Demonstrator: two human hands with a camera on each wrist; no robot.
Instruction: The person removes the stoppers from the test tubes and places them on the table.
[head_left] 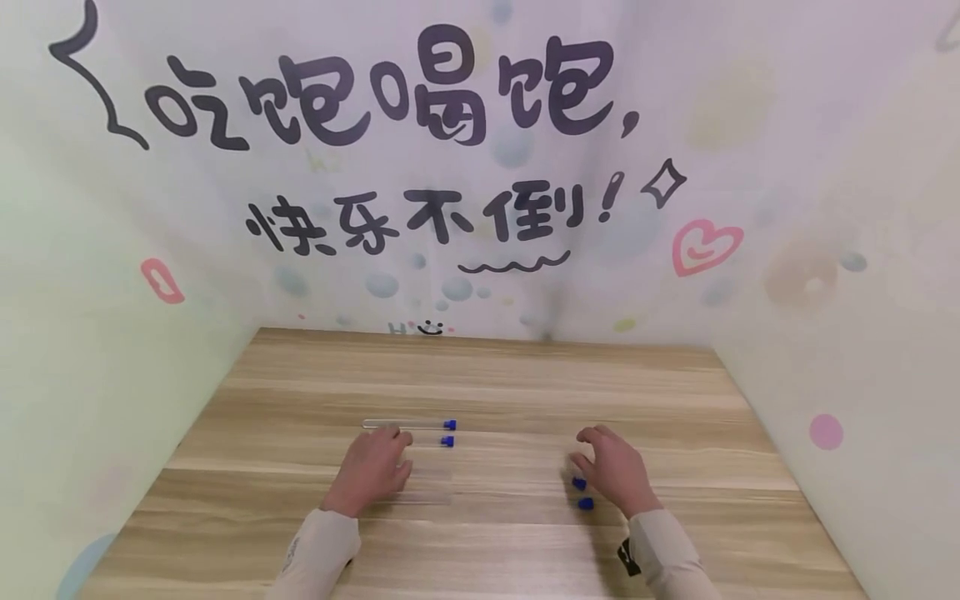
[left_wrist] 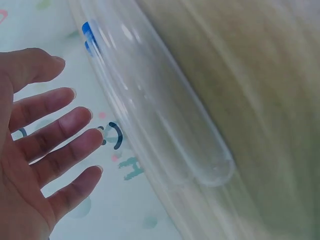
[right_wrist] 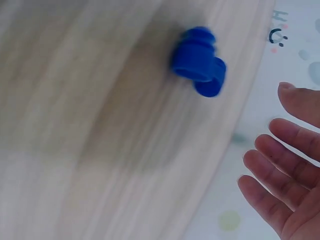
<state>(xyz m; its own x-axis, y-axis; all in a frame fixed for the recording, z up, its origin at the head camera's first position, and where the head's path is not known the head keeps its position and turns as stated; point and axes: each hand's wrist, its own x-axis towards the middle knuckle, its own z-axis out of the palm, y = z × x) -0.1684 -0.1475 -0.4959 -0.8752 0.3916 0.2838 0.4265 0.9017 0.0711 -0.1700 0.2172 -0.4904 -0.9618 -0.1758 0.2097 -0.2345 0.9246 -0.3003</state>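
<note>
High above the worktop (head_left: 510, 383), on the back wall (head_left: 750, 150), we read "吃饱喝饱," (head_left: 377, 90) then "快乐不倒!" (head_left: 441, 215); just above worktop's far edge, "H" (left_wrist: 133, 169) and smiley (head_left: 431, 332).

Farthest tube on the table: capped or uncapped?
Capped: the head view shows a blue cap at the right end of the clear tube.

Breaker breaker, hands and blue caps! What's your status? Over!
Left hand, right hand: both empty. Two loose blue caps near right hand. Left hand partly blocks head view of clear tubes.

Printed walls (head_left: 420, 171) around a wood-grain table (head_left: 510, 467) suggest a booth.
</note>
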